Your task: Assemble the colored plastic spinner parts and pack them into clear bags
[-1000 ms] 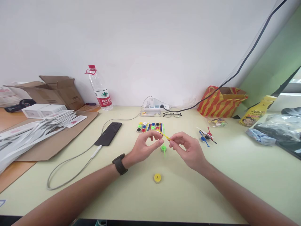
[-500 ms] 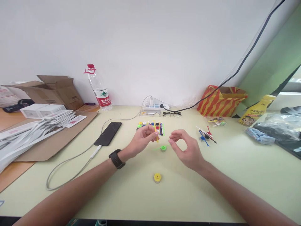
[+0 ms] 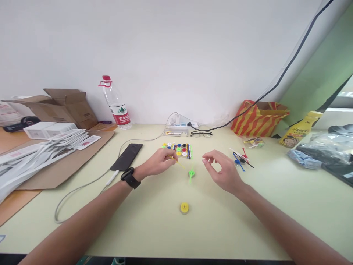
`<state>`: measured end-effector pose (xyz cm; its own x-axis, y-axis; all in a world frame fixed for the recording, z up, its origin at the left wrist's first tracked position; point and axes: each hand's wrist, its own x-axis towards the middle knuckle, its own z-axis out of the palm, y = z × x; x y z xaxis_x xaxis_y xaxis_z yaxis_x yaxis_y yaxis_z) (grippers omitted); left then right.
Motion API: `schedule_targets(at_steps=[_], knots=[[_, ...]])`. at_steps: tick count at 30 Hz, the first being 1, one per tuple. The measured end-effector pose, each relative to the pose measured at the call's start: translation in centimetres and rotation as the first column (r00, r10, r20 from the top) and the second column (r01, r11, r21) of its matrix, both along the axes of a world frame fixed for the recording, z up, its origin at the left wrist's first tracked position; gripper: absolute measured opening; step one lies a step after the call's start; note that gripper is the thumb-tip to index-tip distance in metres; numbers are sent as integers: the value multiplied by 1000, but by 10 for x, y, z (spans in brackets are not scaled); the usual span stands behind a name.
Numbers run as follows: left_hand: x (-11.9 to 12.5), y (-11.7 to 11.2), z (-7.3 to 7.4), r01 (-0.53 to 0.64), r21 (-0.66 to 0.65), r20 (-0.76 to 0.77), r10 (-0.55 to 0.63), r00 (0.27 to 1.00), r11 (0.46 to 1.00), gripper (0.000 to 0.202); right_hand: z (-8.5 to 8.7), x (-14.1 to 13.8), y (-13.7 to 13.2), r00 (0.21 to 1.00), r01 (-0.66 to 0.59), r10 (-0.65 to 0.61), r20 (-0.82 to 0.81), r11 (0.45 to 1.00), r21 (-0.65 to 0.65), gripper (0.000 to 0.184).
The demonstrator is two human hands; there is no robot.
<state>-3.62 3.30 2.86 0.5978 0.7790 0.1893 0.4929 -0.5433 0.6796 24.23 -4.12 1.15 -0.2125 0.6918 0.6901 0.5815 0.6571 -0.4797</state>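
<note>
Left hand [image 3: 160, 162], yellow stick [image 3: 179, 164] farther left

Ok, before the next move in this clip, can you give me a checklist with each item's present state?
1. Yellow stick gripped: ok, pinched in the fingers of the left hand.
2. Right hand free: ok, no piece shows in its curved fingers.
3. Yellow disc standing clear: ok, flat on the table, apart from both hands.
4. Green stick on the green disc at rest: not ok, it pointed sideways half a second ago and now runs near to far.
5. Yellow stick's ends undamaged: cannot tell, too small and blurred.
</note>
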Motion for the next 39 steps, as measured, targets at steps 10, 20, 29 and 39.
schedule_targets(at_steps=[10, 20, 29, 39], knots=[[16, -11, -14, 15, -99, -41, -19, 999, 995, 23, -2, -1, -1, 991, -44, 59, 122, 992, -115, 10], [27, -22, -18, -14, -77, 14, 15, 1000, 997, 29, 1, 22, 9, 855, 65, 108, 507, 948, -313, 16], [26, -15, -23, -108, -140, 117, 124, 985, 984, 36, 10, -7, -22, 854, -383, 473, 218, 854, -352, 15], [28, -12, -29, -118, -165, 221, 154, 963, 979, 36, -22, -24, -14, 879, -355, 439, 186, 863, -360, 13]])
